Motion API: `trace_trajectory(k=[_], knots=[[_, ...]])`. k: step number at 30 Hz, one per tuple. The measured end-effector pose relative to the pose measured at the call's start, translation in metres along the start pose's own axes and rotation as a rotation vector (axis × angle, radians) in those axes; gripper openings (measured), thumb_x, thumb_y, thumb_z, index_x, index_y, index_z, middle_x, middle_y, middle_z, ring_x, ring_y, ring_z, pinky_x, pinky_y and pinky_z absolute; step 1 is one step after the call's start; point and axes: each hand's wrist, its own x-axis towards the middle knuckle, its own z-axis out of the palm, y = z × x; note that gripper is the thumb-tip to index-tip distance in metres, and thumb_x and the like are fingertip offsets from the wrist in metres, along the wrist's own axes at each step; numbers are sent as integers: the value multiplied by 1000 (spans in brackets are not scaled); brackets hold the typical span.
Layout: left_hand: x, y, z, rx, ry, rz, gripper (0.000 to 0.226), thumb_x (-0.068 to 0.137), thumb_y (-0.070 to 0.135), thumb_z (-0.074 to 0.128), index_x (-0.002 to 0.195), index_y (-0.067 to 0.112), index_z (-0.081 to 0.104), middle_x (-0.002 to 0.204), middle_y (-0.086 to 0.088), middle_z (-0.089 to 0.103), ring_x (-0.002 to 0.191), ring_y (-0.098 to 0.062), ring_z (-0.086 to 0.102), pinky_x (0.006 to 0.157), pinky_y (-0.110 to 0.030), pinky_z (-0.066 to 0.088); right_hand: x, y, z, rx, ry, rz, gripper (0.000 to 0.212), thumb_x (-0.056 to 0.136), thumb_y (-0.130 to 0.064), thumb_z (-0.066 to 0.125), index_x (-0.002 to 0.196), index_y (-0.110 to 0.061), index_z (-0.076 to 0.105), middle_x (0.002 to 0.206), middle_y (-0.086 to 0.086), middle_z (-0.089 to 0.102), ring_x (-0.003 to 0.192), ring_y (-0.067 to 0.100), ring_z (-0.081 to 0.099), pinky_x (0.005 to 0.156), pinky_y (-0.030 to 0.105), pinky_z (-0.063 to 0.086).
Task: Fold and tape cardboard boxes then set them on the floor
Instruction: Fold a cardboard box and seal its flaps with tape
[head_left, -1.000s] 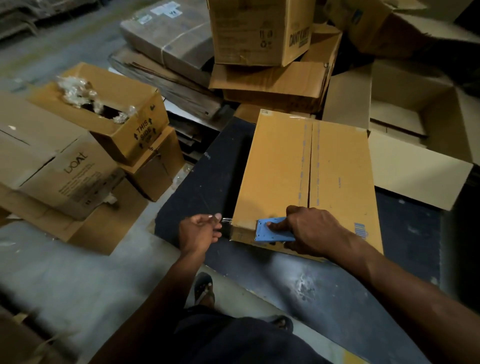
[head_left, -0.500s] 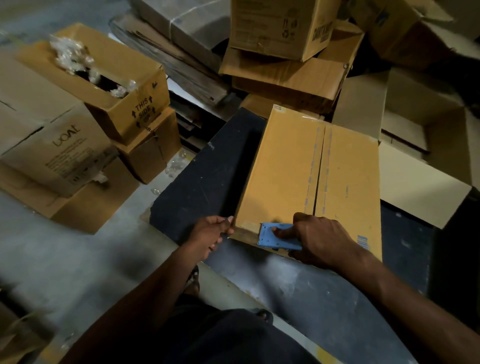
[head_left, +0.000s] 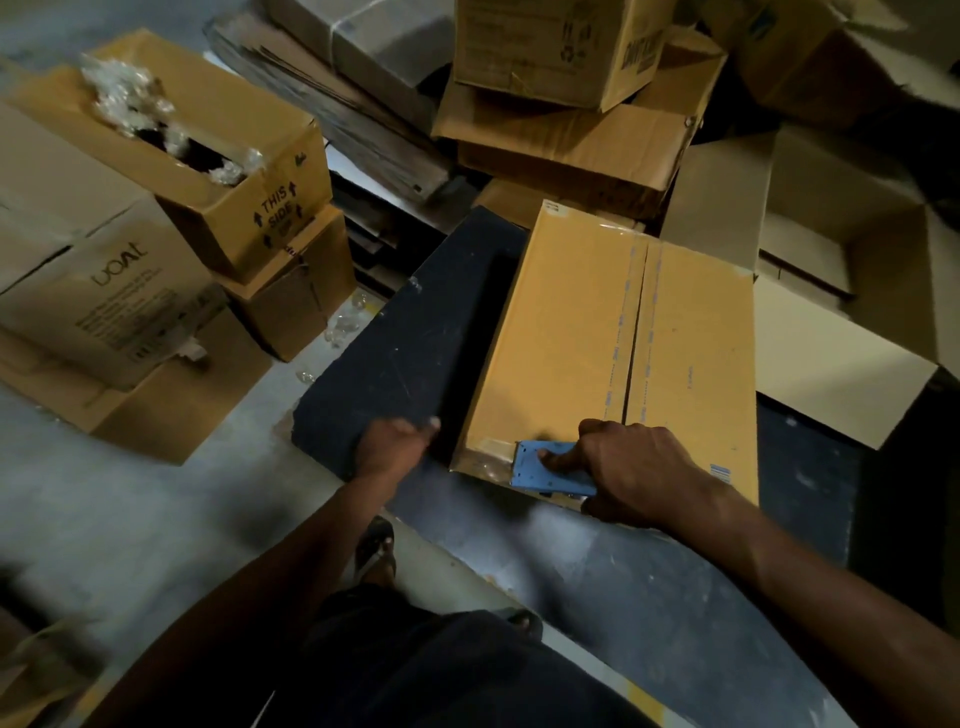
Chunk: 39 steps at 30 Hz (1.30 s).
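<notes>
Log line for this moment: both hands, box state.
right hand grips blue tape dispenser at box near edge | left hand beside box, contents unclear | seam taped

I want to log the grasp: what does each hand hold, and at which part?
Right hand grips the blue tape dispenser at its right end. Left hand: cannot be told, blurred.

Dim, warm light; the near corners sink into shadow (wide-angle bending at the edges), and the left side blurs.
</notes>
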Motion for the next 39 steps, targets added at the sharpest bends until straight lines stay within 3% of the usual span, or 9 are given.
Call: trace_trajectory(k=[3,5,7,9,11,18,26,32,39], knots=[[-29,17,-7,28,266,768,35,91,54,73,106,22,70,105,6,71,99,-11,68,85,-25,54,1,1,-4,6,-20,3,69,91,-33,66,151,-52,39,119,-3,53,102,27,65,66,33,39],[-44,18,8,297,222,1271,60,84,57,80,123,12,73,127,0,70,120,-13,63,106,-28,46,2,2,-8,5,-44,-12,64,90,-31,66,148,-48,45,121,-1,55,105,29,64,68,34,39],[-32,3,27,598,254,1532,65,88,50,79,133,4,68,141,-10,64,135,-23,58,120,-41,37,3,2,-11,11,-57,1,60,90,-31,66,147,-41,49,122,1,56,107,30,65,68,35,40],[-14,-7,33,708,332,1662,48,93,23,76,137,4,66,145,-11,61,138,-25,56,117,-46,42,2,3,-12,22,-79,19,57,92,-31,67,146,-37,49,124,2,57,110,30,64,69,36,41],[-4,-9,34,691,353,1714,42,94,10,70,135,6,68,143,-10,63,136,-23,58,110,-47,49,-1,6,-12,23,-88,12,58,93,-31,67,148,-37,48,124,4,57,110,31,64,69,36,41],[-8,-4,36,684,406,1725,30,104,22,64,129,7,72,142,-10,63,134,-23,59,104,-52,53,-43,48,9,58,-165,85,62,93,-27,69,149,-41,47,128,3,59,109,28,65,75,38,51],[-12,-6,38,679,409,1688,36,99,18,72,132,7,69,143,-10,62,135,-24,59,104,-54,53,-73,73,41,62,-148,125,64,91,-24,69,149,-41,47,126,2,58,106,27,65,66,35,41],[-15,-9,34,734,366,1660,43,96,16,74,137,5,65,148,-11,59,139,-27,55,107,-59,48,-110,106,60,82,-220,183,66,90,-24,69,147,-48,47,129,-2,57,109,25,66,69,36,52],[-75,31,52,830,252,1491,63,86,52,73,129,6,72,139,-12,66,133,-27,60,115,-61,36,-104,113,58,110,-174,147,63,83,-22,76,141,-40,57,127,1,62,104,26,67,69,34,52]])
